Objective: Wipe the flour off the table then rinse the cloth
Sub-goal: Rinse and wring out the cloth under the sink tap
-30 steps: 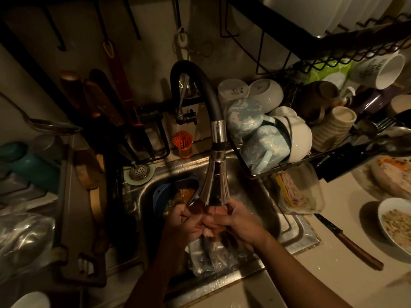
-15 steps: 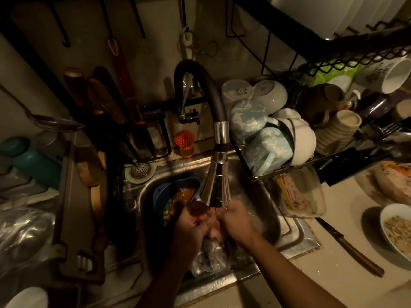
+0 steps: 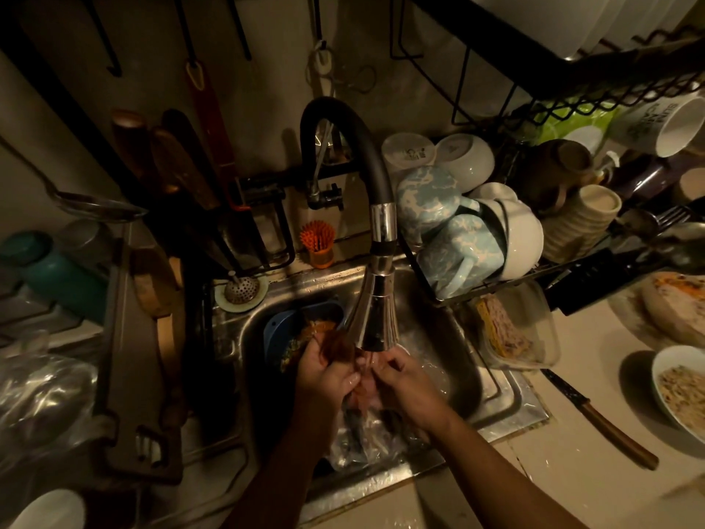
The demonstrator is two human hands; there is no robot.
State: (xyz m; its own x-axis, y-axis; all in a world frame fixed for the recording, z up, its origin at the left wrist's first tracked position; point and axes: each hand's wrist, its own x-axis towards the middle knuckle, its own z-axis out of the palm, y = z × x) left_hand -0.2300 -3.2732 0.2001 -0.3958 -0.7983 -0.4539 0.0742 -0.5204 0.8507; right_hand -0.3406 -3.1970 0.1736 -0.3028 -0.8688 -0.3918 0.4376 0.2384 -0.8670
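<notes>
Splashes are the main worry. A blue basket [image 3: 278,330] full of wet food scraps sits in the back left corner of the sink [image 3: 511,395], just beside the left hand [image 3: 328,376]. If the cloth [image 3: 366,391] swings that way, it could pick up scraps and get dirty again.

The cloth is in the middle of the sink, right under the tap [image 3: 372,318]. The left hand and the right hand [image 3: 408,383] are close together, and both have their fingers curled round it. I think they are rubbing it in the water, though the light is too dim to see the water well. A hard squeeze or a strong stream could send drops flying out of the sink.

A crumpled plastic bag [image 3: 362,448] lies under the hands at the front of the sink. If the wet cloth slips, it would land on that bag, and I cannot tell if the bag is clean.

A clear tub [image 3: 534,337] of food stands at the right edge of the sink with no lid that I can see. Spray could get into it. Further right on the bench [image 3: 553,471] lies a knife [image 3: 602,421], and a bowl [image 3: 658,372] of food sits by the right edge. A wet hand that comes out fast could bump the knife or drip into the bowl.
</notes>
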